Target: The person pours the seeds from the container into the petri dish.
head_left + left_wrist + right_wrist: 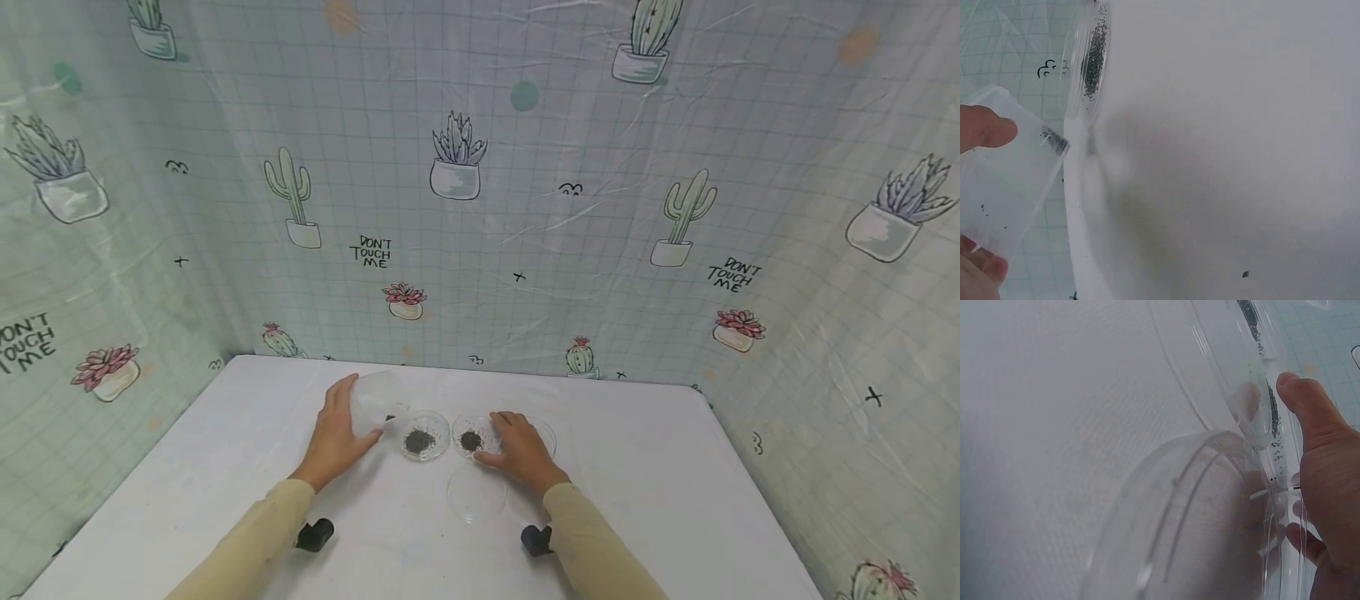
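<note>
My left hand [332,439] grips a translucent plastic box [1013,178] between thumb and fingers, tilted above the table. Dark grains [1055,140] are gathered in one corner of the box. Just right of the box, a clear petri dish [441,450] holds a dark heap of grains [418,441]. Beside it is a second petri dish [459,425] with a smaller dark heap [471,441]. My right hand [522,452] spans this second dish, thumb at its near rim and fingers at its far side; the exact finger contact is partly hidden.
Clear round dishes or lids lie around my right hand: one in front [476,498], one behind it to the right [550,435], another partly under the forearm [523,507]. A stray dark grain [1245,274] lies on the white table [637,500]. A patterned curtain [517,225] surrounds the table.
</note>
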A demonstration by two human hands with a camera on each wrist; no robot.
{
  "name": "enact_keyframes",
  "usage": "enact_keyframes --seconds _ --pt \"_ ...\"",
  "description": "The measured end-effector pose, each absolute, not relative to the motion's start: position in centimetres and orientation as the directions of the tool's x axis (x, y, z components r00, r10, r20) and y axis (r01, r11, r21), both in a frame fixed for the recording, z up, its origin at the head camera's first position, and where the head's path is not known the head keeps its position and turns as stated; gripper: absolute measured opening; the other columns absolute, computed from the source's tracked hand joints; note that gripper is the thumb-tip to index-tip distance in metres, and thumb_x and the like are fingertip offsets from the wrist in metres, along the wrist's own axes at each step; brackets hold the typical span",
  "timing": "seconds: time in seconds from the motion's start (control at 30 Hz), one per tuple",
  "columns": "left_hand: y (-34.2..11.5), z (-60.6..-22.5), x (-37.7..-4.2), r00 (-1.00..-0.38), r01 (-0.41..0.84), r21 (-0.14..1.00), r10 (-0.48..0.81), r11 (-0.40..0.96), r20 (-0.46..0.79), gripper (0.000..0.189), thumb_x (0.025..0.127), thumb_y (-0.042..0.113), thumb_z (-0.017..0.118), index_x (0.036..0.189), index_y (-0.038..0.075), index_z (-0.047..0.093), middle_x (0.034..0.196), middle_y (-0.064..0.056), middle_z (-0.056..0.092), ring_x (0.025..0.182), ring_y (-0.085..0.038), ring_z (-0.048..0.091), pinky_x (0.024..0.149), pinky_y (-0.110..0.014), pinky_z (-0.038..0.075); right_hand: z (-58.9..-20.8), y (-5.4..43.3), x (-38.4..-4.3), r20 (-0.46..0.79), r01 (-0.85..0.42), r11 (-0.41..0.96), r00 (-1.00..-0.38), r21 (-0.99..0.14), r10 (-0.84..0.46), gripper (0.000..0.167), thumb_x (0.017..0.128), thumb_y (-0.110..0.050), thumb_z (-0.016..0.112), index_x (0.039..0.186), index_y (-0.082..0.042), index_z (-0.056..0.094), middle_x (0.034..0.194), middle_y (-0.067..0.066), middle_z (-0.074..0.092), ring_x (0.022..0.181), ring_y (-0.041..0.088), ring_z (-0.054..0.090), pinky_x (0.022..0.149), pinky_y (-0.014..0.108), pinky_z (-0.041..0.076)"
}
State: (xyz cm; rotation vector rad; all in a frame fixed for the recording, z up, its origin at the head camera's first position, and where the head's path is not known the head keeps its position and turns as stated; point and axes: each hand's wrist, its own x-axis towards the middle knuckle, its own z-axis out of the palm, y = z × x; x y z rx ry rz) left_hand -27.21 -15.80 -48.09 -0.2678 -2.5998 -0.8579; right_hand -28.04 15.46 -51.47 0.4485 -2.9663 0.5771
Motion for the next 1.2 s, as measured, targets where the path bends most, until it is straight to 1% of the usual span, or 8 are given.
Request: enact_keyframes --seconds 0.17,0.33,0.63,0.9,1.2 --pt "-16.2 -48.5 -27.3 -0.923 0.254 0.547 0.030 0.798 0.384 0.104 0.070 0.018 0.085 0.149 0.002 0.019 0.139 -0.028 0.034 0.121 -0.045 0.046 0.103 -0.062 0.041 -51.4 15.5 -27.9 0.143 -0.304 0.884 -0.952 -0.356 -0.270 0.081 0.078 -0.053 0.074 0.140 -0.007 0.049 0.141 0.010 0.052 0.131 0.028 0.049 0.111 0.043 0.042" --pt "-16.4 -48.7 -27.2 -0.946 0.193 0.561 0.001 0.805 0.325 0.108 0.071 0.018 0.084 0.151 0.004 0.013 0.139 -0.029 0.031 0.123 -0.045 0.045 0.105 -0.060 0.040 -51.4 15.6 -27.8 0.148 -0.303 0.885 -0.952 -0.355 -0.266 0.081 0.077 -0.052 0.075 0.139 -0.006 0.050 0.140 0.012 0.052 0.131 0.030 0.049 0.111 0.044 0.042" --pt "-16.8 -48.8 -27.3 -0.972 0.157 0.610 0.011 0.777 0.236 0.106 0.074 0.019 0.081 0.151 0.001 0.010 0.139 -0.031 0.027 0.127 -0.047 0.041 0.105 -0.060 0.040 -51.2 15.8 -27.8 0.147 -0.304 0.885 -0.952 -0.353 -0.269 0.082 0.078 -0.053 0.074 0.140 -0.005 0.049 0.141 0.013 0.052 0.132 0.031 0.048 0.112 0.044 0.040" --pt "-17.0 -48.9 -27.3 -0.992 0.066 0.676 -0.023 0.734 0.122 0.105 0.077 0.020 0.079 0.151 0.000 0.006 0.142 -0.032 0.024 0.131 -0.047 0.035 0.108 -0.061 0.036 -51.3 16.2 -27.8 0.150 -0.303 0.888 -0.952 -0.347 -0.266 0.081 0.077 -0.053 0.075 0.139 -0.006 0.050 0.140 0.012 0.052 0.131 0.030 0.048 0.111 0.043 0.041" --pt "-17.0 -49.1 -27.3 -0.996 0.001 0.710 -0.061 0.704 0.062 0.105 0.079 0.023 0.077 0.151 0.000 0.005 0.144 -0.032 0.024 0.132 -0.049 0.034 0.109 -0.062 0.033 -51.5 16.4 -28.0 0.151 -0.298 0.888 -0.953 -0.349 -0.261 0.082 0.077 -0.054 0.074 0.139 -0.006 0.049 0.141 0.013 0.052 0.132 0.031 0.048 0.111 0.044 0.041"
